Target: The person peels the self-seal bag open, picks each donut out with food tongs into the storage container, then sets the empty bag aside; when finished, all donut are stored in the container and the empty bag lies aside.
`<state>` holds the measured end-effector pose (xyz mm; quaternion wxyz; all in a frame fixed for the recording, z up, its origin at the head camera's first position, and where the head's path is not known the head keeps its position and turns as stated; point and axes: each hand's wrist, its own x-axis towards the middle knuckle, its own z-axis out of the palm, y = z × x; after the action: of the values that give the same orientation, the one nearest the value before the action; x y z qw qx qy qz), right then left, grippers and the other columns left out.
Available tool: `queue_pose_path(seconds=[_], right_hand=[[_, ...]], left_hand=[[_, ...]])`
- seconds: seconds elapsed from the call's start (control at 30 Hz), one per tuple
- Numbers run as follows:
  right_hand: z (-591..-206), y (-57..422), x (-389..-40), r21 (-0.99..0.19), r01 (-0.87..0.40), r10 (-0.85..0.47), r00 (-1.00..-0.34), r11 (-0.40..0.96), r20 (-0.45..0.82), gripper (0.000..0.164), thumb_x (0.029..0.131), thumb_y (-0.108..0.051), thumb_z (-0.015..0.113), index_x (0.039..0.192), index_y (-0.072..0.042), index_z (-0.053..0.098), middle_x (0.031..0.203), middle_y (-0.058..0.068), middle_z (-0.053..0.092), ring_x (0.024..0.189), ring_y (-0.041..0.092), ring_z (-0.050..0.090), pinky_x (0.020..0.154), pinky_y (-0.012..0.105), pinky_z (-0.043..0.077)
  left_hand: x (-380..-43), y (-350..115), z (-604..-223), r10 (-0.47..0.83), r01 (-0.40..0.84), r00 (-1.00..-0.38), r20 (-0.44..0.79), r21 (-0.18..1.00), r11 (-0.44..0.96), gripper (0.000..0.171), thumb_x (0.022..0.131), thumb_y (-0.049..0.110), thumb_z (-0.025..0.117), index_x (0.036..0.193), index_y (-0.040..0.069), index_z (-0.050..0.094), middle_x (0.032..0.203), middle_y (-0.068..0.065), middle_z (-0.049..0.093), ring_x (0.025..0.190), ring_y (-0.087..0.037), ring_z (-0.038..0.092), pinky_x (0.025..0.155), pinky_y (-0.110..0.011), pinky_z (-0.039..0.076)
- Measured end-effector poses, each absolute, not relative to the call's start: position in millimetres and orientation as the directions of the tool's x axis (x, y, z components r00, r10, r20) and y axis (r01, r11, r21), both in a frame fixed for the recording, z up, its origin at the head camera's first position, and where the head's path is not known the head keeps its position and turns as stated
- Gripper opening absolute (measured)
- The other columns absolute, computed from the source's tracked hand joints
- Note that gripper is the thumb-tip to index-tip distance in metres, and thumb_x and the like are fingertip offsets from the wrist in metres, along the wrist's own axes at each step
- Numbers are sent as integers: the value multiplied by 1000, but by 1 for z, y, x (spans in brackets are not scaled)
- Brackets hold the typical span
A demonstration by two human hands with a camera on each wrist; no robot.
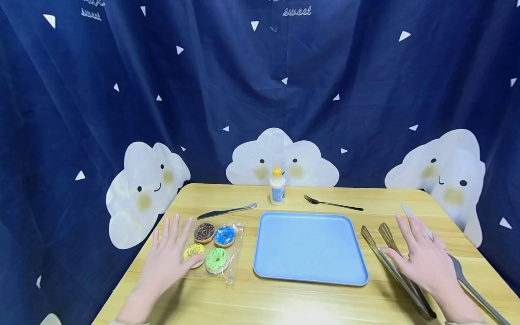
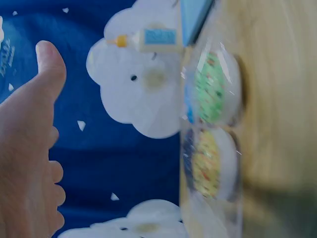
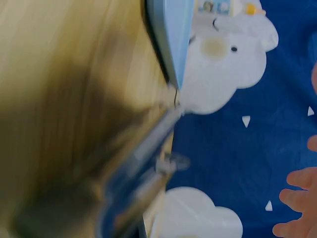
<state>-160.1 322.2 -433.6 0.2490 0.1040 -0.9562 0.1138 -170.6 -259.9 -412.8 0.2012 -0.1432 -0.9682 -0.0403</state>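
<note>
My left hand (image 1: pixel 166 257), fingers spread, hovers over the left edge of a clear plastic bag (image 1: pixel 235 262) of toy donuts. In the bag lie a chocolate-brown donut (image 1: pixel 204 232), a blue donut (image 1: pixel 225 236), a yellow donut (image 1: pixel 193 253) and a green donut (image 1: pixel 217 260). In the left wrist view the thumb (image 2: pixel 52 64) points up, apart from the bag. On the other side my right hand (image 1: pixel 426 259) is held spread above metal tongs (image 1: pixel 390 264) and a slotted turner (image 1: pixel 387 237), partly covering them. A blue tray (image 1: pixel 310 246) lies between the hands.
Behind the tray stands a white glue bottle (image 1: pixel 278 189) with a yellow cap. A table knife (image 1: pixel 225 211) lies behind the donuts, a fork (image 1: pixel 333 204) at the back right. A white-bladed utensil (image 1: pixel 406 210) and a grey-handled utensil (image 1: pixel 475 284) lie by the right hand.
</note>
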Motion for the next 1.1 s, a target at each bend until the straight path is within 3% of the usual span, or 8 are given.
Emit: queue_pose_path(seconds=[0.13, 0.27, 0.4, 0.53, 0.63, 0.77, 0.9, 1.1], right_hand=[[-435, 305, -161, -289, -280, -98, -852, 915, 515, 87, 82, -41, 68, 149, -16, 18, 144, 24, 31, 125, 49, 32, 101, 63, 22], [-438, 286, -164, -370, -293, -63, -850, 881, 523, 86, 82, -37, 69, 149, -20, 18, 139, 23, 39, 112, 52, 44, 77, 69, 37], [-439, 265, -166, -468, -331, -47, -852, 819, 521, 82, 83, -30, 70, 149, -24, 20, 134, 22, 47, 113, 44, 48, 79, 63, 41], [-440, 240, -172, -567, -407, -53, -842, 716, 537, 77, 84, -18, 69, 147, -24, 25, 132, 14, 51, 116, 35, 50, 99, 25, 38], [-444, 220, -177, -611, -480, -65, -816, 630, 574, 70, 84, -10, 68, 144, -16, 33, 126, 13, 56, 109, 36, 55, 93, 4, 28], [-450, 192, -181, -649, -559, -89, -788, 516, 609, 61, 84, 0, 65, 140, -6, 39, 120, 14, 60, 102, 32, 60, 89, 9, 39], [-447, 162, -179, -684, -605, -107, -775, 407, 622, 55, 82, 8, 62, 134, 3, 43, 112, 19, 63, 95, 35, 61, 82, 26, 50], [-432, 116, -167, -776, -547, -99, -832, 313, 546, 41, 85, 7, 60, 124, 8, 50, 104, 20, 65, 89, 31, 62, 75, 30, 53]], left_hand=[[-171, -272, -423, 244, 295, -887, 393, 73, 953, 94, 82, 62, 54, 148, 8, 15, 151, -24, 3, 137, -37, -8, 110, -51, -8], [-172, -283, -434, 228, 289, -895, 383, 111, 951, 94, 83, 56, 59, 148, 3, 14, 150, -27, 3, 137, -38, -10, 110, -50, -8], [-174, -292, -451, 207, 277, -912, 355, 157, 948, 97, 83, 51, 63, 148, 5, 8, 150, -27, 0, 137, -40, -7, 110, -53, -7], [-176, -298, -464, 172, 241, -941, 292, 222, 945, 98, 84, 53, 60, 148, 6, 1, 151, -23, -8, 137, -39, -10, 108, -59, -4], [-177, -302, -473, 157, 228, -952, 263, 265, 937, 98, 85, 53, 58, 148, 5, 0, 151, -22, -10, 136, -39, -10, 107, -61, -3], [-177, -305, -485, 162, 238, -956, 244, 324, 916, 97, 86, 50, 59, 147, 0, 2, 149, -27, -6, 135, -45, -6, 105, -64, 1], [-176, -308, -494, 165, 225, -968, 187, 370, 902, 97, 86, 49, 60, 146, -3, 3, 148, -31, -1, 134, -47, -3, 104, -66, 5], [-173, -312, -501, 164, 188, -982, 93, 403, 896, 98, 85, 54, 59, 145, -6, 10, 147, -33, 3, 133, -50, 4, 101, -69, 8]])
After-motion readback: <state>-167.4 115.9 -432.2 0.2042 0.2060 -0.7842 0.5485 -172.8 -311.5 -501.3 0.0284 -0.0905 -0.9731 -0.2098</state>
